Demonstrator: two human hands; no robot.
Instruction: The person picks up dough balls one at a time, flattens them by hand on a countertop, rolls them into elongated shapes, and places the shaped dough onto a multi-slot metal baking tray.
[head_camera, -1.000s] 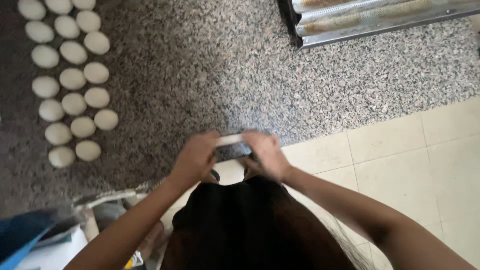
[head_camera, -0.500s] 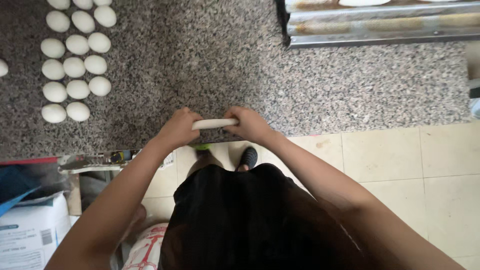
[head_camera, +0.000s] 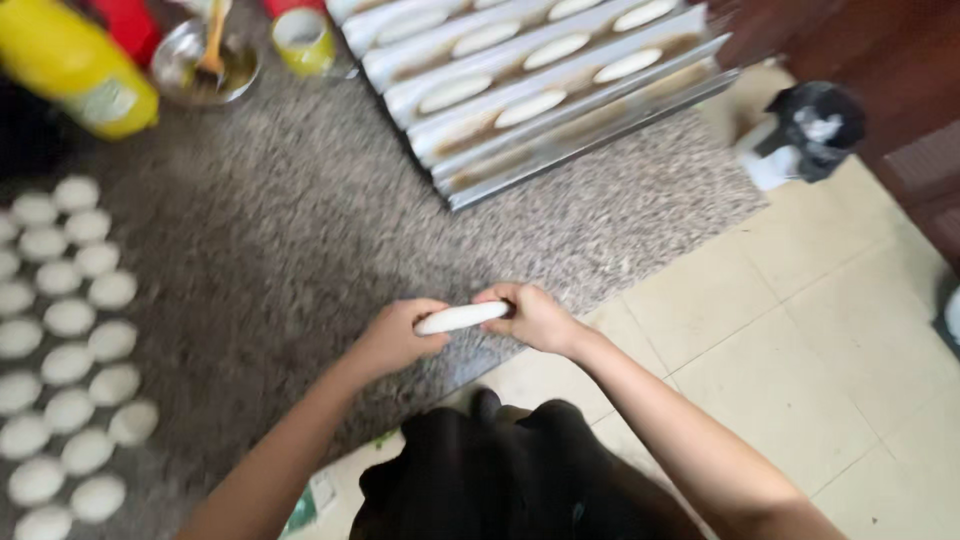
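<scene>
Head view: left hand (head_camera: 392, 338) and right hand (head_camera: 533, 315) grasp dough roll (head_camera: 462, 318) at ends, frame centre. Fluted tray (head_camera: 560, 135) upper centre partly filled; many dough rounds (head_camera: 65, 365) at left remain unshaped.

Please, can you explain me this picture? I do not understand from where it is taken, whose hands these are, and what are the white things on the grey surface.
The camera sits on a person's head and looks down, so the two bare arms are that person's own. The left hand and right hand hold the ends of one long white dough roll just above the speckled grey counter. To the left lie rows of small round dough pieces. Farther back is a grooved metal tray with shaped rolls lying in its channels. Near the top left stand a yellow bottle, a small metal bowl and a yellow cup.
</scene>
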